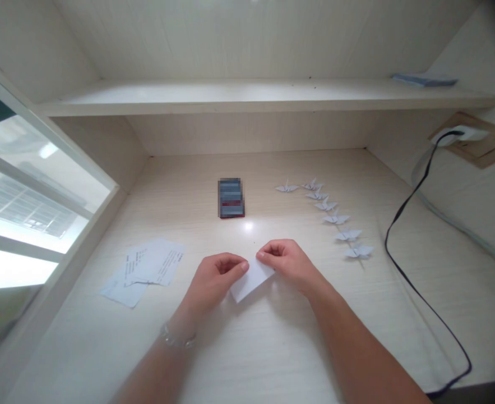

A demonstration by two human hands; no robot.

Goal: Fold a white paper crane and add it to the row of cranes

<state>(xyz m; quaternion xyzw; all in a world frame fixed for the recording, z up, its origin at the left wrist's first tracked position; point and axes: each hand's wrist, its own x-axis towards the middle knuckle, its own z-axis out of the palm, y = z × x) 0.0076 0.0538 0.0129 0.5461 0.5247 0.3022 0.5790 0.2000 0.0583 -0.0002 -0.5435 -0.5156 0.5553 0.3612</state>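
Between my two hands is a folded sheet of white paper [250,281], held tilted just above the desk. My left hand [217,279] pinches its upper left edge between thumb and fingers; a clear bracelet circles that wrist. At the upper right edge, my right hand [287,261] pinches the same paper, its fingers curled. The fingertips cover part of the top edge. To the right, several white paper cranes [336,218] stand in a curved row. Several printed paper sheets [157,264] lie overlapping at the left.
A phone [231,197] with a blurred-out screen lies beyond my hands. A black cable [402,276] runs from the wall outlet [478,140] down the right side of the desk. A shelf [230,106] spans the back, with a blue flat item [424,80] on it. A window is at the left.
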